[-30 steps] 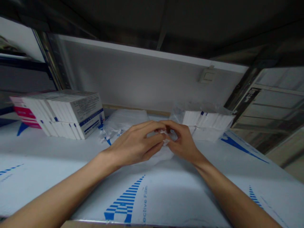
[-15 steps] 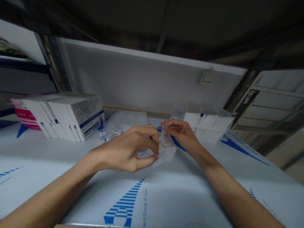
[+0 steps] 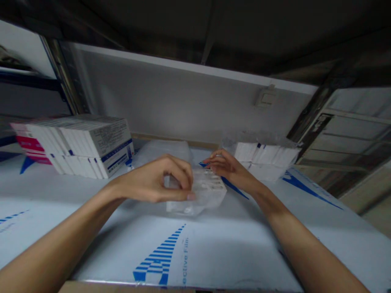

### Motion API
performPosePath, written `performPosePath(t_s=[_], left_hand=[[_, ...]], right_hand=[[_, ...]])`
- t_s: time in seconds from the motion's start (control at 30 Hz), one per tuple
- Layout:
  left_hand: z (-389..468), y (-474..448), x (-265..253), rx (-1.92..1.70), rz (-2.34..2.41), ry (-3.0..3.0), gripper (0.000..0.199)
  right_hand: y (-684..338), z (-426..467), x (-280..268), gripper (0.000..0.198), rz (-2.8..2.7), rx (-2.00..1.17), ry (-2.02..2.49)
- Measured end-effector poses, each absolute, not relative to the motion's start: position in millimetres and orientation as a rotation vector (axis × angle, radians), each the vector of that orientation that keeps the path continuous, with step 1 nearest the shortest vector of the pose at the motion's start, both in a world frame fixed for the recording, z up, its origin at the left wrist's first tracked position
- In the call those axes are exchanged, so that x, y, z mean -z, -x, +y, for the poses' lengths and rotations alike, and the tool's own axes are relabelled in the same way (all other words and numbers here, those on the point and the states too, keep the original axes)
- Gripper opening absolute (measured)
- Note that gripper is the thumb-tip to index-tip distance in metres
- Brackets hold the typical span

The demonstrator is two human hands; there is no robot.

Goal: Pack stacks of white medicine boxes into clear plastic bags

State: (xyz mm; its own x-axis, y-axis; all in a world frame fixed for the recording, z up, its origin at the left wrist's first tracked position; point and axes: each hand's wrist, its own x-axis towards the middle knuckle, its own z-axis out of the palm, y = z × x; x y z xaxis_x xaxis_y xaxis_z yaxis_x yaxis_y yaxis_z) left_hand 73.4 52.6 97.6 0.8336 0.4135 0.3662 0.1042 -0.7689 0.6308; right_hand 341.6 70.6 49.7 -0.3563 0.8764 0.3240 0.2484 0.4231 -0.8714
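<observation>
**Both hands on a clear plastic packet, lower shelf**

Left hand (image 3: 159,181) curled, fingers bent down, thumb and fingertips pinched on the near left edge of a clear plastic packet (image 3: 203,195). Right hand (image 3: 224,167) at the packet's far right corner, fingers drawn together and nipping that edge. The packet hangs between the two hands, just above the shelf surface (image 3: 214,252); its lower edge sags close to the surface, contact hard to judge. Pale printing shows through the plastic, too blurred to read.

Shelf surface is white sheeting with blue stripe marks and lettering.

Behind the left hand: a flat plastic-wrapped bundle (image 3: 161,149), lying against the back wall (image 3: 171,101). Far left: a block of white boxes (image 3: 91,146) with blue bands, standing side by side, with pink-banded boxes (image 3: 26,144) at its outer end. Behind the right hand: a loose-wrapped stack of white boxes (image 3: 269,158), near the hand but apart from it.

A wall switch (image 3: 266,97) sits high on the back wall, right of centre. Lighting dim under the upper shelf.
</observation>
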Motion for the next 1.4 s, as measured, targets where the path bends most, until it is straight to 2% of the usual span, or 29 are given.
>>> performPosePath(t_s=[0.07, 0.13, 0.23, 0.3, 0.4, 0.53, 0.77, 0.93, 1.07, 1.17, 1.4], left_hand=[[57.9, -75.5, -94.4, -0.955, 0.498, -2.372, 0.031], [64.1, -77.4, -89.1, -1.176, 0.628, -2.411, 0.038], [72.9, -79.5, -80.1, -1.256, 0.701, -2.528, 0.040], [76.4, -80.8, -75.6, -1.295, 0.717, -2.549, 0.042], [77.2, -84.7, -73.7, -1.357, 0.749, -2.530, 0.042], [75.9, -97.6, -75.9, -1.280, 0.779, -2.536, 0.041], [75.3, -148.3, -73.4, -0.896, 0.769, -2.736, 0.030], [78.6, -212.7, -87.2, -0.984, 0.923, -2.860, 0.044], [88.0, -271.0, -103.0, -0.973, 1.151, -2.936, 0.056], [96.2, -305.4, -104.9, -0.926, 1.261, -2.993, 0.060], [103.1, -332.2, -85.1, -0.943, 1.241, -3.156, 0.052]], right_hand=[[-341.0, 65.5, -57.3, 0.032, -2.015, -0.876, 0.886], [-337.1, 57.5, -64.5, 0.046, -2.260, -0.760, 0.854], [-329.3, 41.4, -71.4, 0.069, -2.448, -0.501, 0.894], [-327.5, 29.3, -74.4, 0.073, -2.418, -0.415, 0.961], [-335.8, 9.2, -79.8, 0.078, -2.300, -0.467, 1.092], [-367.0, -20.9, -87.3, 0.075, -2.091, -0.446, 1.314], [-448.5, -56.8, -96.0, 0.063, -1.601, -0.136, 1.688], [-497.1, -61.9, -150.0, 0.059, -1.319, -0.062, 1.668], [-514.7, -27.0, -198.5, 0.057, -1.148, 0.185, 1.731], [-519.4, 20.7, -215.5, 0.051, -1.106, 0.356, 1.793], [-522.4, 100.2, -195.4, 0.056, -1.217, 0.342, 1.934]])
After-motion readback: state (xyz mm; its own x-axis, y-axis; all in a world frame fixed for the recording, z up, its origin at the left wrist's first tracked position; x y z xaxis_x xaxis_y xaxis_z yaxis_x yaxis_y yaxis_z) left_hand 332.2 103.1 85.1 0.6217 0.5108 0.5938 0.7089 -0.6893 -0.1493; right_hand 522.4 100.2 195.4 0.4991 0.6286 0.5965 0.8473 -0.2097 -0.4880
